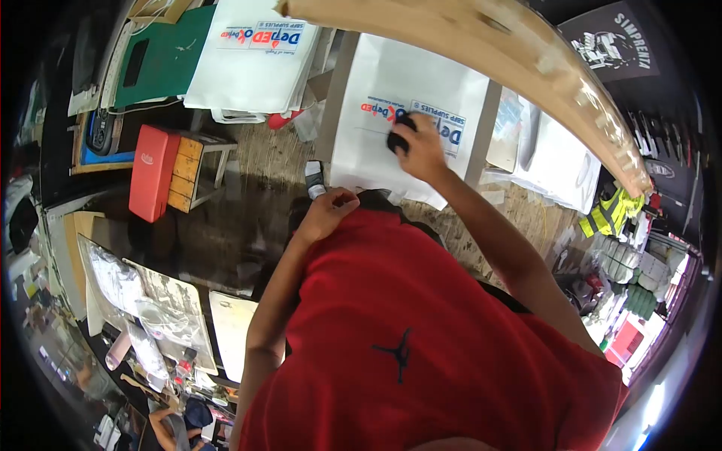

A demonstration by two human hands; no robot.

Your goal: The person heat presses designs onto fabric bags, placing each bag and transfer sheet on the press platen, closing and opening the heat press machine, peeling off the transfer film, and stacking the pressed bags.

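Note:
A white sheet (391, 75) with blue and red "DepED" printing lies on a grey board (479, 135) in front of me. My right hand (425, 150) is closed round a small, rounded black object (401, 133) and rests over the printing. What kind of object it is, I cannot make out. At my waist, by the near edge of the sheet, my left hand (331, 213) has its fingers curled towards the thumb, with nothing visible in them. Just beyond it stands a small bottle (314, 179) with a white and dark side.
A stack of similar printed white sheets (241, 68) lies to the left. Over the work runs a long brown cardboard piece (481, 30). A red-topped wooden stool (154, 173) stands at left. More white sheets (564, 158) lie right. Another person (184, 425) is at lower left.

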